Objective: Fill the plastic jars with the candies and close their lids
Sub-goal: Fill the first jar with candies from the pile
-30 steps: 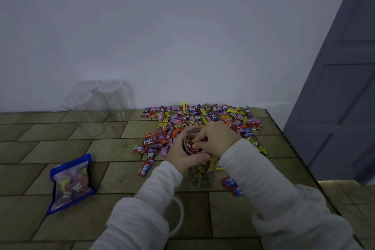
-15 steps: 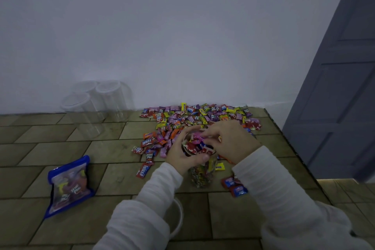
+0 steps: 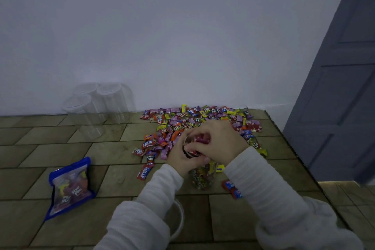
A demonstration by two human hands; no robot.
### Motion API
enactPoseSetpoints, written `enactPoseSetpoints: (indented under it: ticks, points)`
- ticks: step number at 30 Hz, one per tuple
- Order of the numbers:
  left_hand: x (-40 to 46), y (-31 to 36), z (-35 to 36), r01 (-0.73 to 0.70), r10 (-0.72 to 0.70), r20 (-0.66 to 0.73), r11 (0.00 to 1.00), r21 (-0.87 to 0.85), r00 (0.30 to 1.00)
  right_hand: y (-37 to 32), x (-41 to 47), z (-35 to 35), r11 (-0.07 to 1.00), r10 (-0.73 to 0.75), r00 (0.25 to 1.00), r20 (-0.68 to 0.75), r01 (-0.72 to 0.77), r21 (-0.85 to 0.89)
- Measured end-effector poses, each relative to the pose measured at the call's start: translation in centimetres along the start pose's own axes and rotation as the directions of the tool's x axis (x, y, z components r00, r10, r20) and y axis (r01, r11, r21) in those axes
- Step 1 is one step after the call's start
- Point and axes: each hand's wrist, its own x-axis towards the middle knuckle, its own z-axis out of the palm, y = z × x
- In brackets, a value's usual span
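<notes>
Clear plastic jar [image 3: 200, 178] upright on desk [image 3: 113, 180], nearly full of candies. Three empty jars [image 3: 97, 107] by wall. Left hand [image 3: 180, 160] wrapped around jar's neck. Right hand [image 3: 221, 142] over mouth, fingers pinching candies. Candy pile [image 3: 194, 119] just behind.

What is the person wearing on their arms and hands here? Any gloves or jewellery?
Both arms are covered by long, loose sleeves of a pale off-white knit with fine ribbing, ending at the wrists. The left hand and right hand are bare: no gloves, and no rings, watch or bracelet show.
</notes>
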Motion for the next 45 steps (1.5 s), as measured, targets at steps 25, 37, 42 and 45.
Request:
enactPoseSetpoints:
  ticks: [25,37,42,45]
  points:
    - [-0.1,1.1,-1.5,0.102,-0.097,0.187,0.995,-0.018,0.978,5.0,-1.9,0.9,0.960,0.042,0.991,-0.126,-0.005,0.281]
    - [-3.9,1.7,-5.2,0.188,-0.545,0.043,0.361,0.914,0.838,6.4,-4.1,7.3,0.822,0.232,0.973,0.017,-0.205,0.531]
    - [-5.1,1.6,-4.7,0.177,-0.614,-0.001,0.226,0.958,0.789,6.5,-4.0,7.0,0.819,0.232,0.973,0.009,-0.200,0.538]
    - [-5.0,1.3,-4.5,0.182,-0.635,0.000,0.221,0.958,0.772,6.2,-4.1,6.8,0.827,0.237,0.972,0.003,-0.203,0.524]
